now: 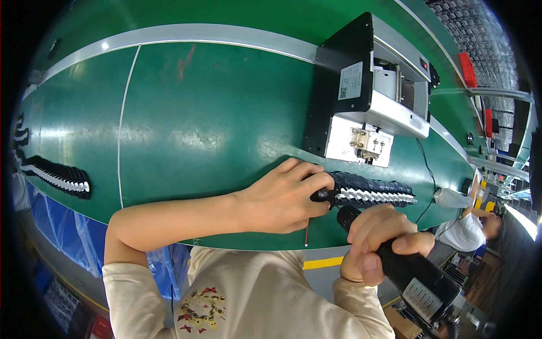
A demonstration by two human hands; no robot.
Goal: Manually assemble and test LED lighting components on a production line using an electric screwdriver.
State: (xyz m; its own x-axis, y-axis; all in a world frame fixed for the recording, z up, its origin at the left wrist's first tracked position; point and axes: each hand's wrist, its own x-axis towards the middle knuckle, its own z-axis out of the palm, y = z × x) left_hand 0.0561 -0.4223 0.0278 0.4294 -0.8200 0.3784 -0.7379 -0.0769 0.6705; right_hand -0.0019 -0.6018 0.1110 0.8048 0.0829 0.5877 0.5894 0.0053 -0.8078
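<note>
My left hand (282, 198) lies on the green bench, its fingers curled round a small black part (322, 195) with a round spot on its face. This part sits at the left end of a tight row of black parts with white middles (375, 196). My right hand (387, 234) is wrapped round a black electric screwdriver (423, 277), with a label on its body. The screwdriver's nose points up and left, close to the held part; I cannot tell whether its tip touches. A thin red lead (307, 233) hangs below my left hand.
A black and silver machine (350, 85) stands behind the row, with a small metal fixture (370, 144) at its front. Another row of black and white parts (56, 175) lies at the far left. A clear bottle (451, 198) and a dark cable (427, 164) are at the right.
</note>
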